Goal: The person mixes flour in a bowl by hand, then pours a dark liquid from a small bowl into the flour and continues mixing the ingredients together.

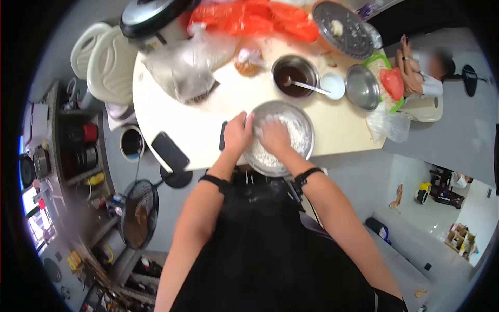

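Note:
A metal bowl of white flour sits near the table's front edge, close to my body. My left hand grips the bowl's left rim, its thumb along the edge. Inside the bowl, my right hand is down in the flour; its fingers are blurred and partly covered. Behind the bowl stands a metal pot of dark brown liquid with a white spoon in it. A small white bowl and another metal bowl are to the right of that pot.
A cloudy plastic bag, a rice cooker and red plastic bags occupy the table's back left. A black phone lies at the left edge. A fan stands on the floor at left. Another person sits at far right.

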{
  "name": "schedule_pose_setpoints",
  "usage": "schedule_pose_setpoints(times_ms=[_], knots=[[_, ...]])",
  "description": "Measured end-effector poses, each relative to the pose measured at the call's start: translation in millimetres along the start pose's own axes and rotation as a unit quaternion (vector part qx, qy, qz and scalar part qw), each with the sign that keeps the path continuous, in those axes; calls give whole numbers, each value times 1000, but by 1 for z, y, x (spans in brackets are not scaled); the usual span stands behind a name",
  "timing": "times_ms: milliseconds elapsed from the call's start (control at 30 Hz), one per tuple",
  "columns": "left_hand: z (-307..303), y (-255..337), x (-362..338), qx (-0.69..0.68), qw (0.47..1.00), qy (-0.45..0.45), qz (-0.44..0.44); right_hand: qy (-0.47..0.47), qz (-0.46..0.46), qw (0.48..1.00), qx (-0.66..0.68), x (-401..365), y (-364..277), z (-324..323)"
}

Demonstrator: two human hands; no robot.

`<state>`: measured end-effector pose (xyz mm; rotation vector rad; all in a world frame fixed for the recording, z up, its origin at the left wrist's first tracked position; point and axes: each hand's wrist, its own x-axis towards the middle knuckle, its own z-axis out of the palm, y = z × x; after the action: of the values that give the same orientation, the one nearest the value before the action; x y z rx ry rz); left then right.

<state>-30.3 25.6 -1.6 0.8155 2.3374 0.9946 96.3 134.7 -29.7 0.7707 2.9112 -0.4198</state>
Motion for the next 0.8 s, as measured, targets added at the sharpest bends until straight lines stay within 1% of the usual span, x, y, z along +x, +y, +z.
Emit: schedule_pose_setpoints(times_ms=[67, 100, 133, 200, 233, 300, 367, 467, 500, 567, 633, 700, 800], knots=[[4, -10, 4, -10, 1000, 1, 14, 32, -3, 998, 49, 4, 12, 11], [2, -10, 5, -10, 1000, 13, 18, 32, -1, 996, 82, -3, 17, 15], [2, -11, 1, -10, 1000, 18, 15, -29, 34, 988, 145, -10, 20, -6], [4, -13, -10, -9, 1000, 17, 10, -111, 14, 990, 82, -28, 32, -17], [4, -12, -13, -10, 1000, 17, 10, -114, 3, 991, 77, -33, 31, -18], [5, -18, -5, 6, 998, 32, 50, -120, -21, 990, 65, -44, 27, -22], [5, -12, 7, 11, 999, 27, 46, -129, -36, 990, 36, -42, 30, -19], [0, -13, -9, -8, 1000, -5, 8, -196, -12, 980, 43, -42, 21, -33], [-3, -13, -6, 8, 1000, 4, 19, -204, -3, 978, 44, -32, 17, -40], [-3, -13, -2, 38, 998, 13, 48, -157, -120, 980, 26, -22, 22, -33], [-4, -8, -2, 42, 998, 5, 55, -158, -161, 974, 14, -25, 30, -35], [-7, -6, 2, 49, 997, -2, 61, -196, -138, 971, 12, -22, 40, -42], [-5, -7, 10, 34, 998, -20, 44, -245, -68, 967, 12, -25, 44, -60]])
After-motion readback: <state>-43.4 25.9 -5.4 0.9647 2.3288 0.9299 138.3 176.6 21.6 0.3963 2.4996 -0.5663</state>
